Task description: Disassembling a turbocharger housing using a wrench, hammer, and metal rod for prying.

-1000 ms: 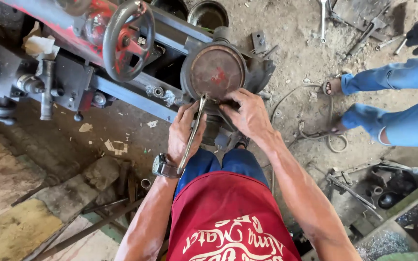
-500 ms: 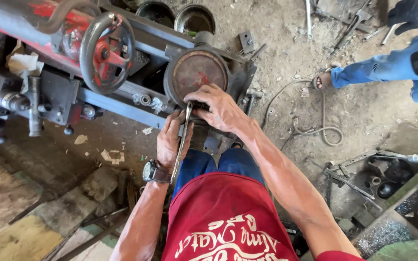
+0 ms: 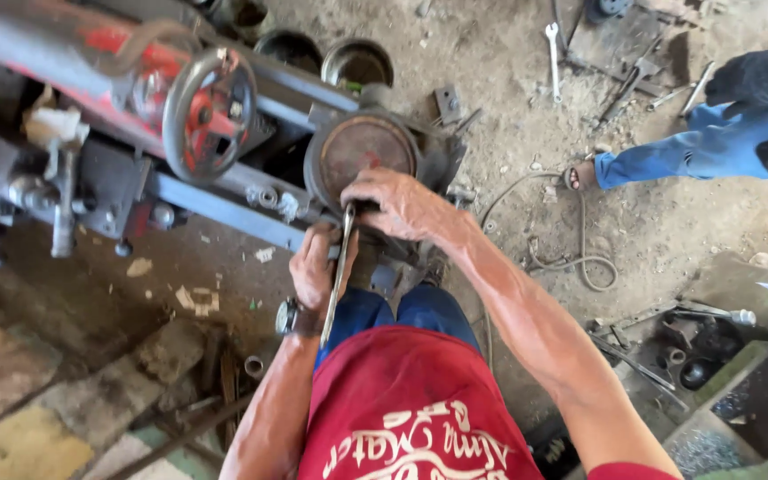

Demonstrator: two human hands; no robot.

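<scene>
A rusty round disc (image 3: 368, 149) sits on the end of a red and grey machine (image 3: 135, 133) with a hand wheel (image 3: 210, 114). My right hand (image 3: 399, 203) rests on the lower edge of the disc, fingers curled over the head of a long metal wrench (image 3: 339, 274). My left hand (image 3: 315, 268), with a wristwatch (image 3: 288, 317), grips the wrench shaft just below the disc. The wrench runs down toward my red shirt (image 3: 402, 409). What the wrench head sits on is hidden under my fingers.
Another person's blue trouser legs (image 3: 713, 151) and sandalled foot (image 3: 580, 176) are at the right. A loose spanner (image 3: 553, 49), tools and a hose (image 3: 571, 258) lie on the dirt floor. Two round metal pots (image 3: 357, 62) stand behind the disc. Rubble and stone slabs lie lower left.
The view has shifted so the machine and disc sit lower and more to the left. Both hands stay on the wrench at the disc; my right hand has slid further over the wrench head.
</scene>
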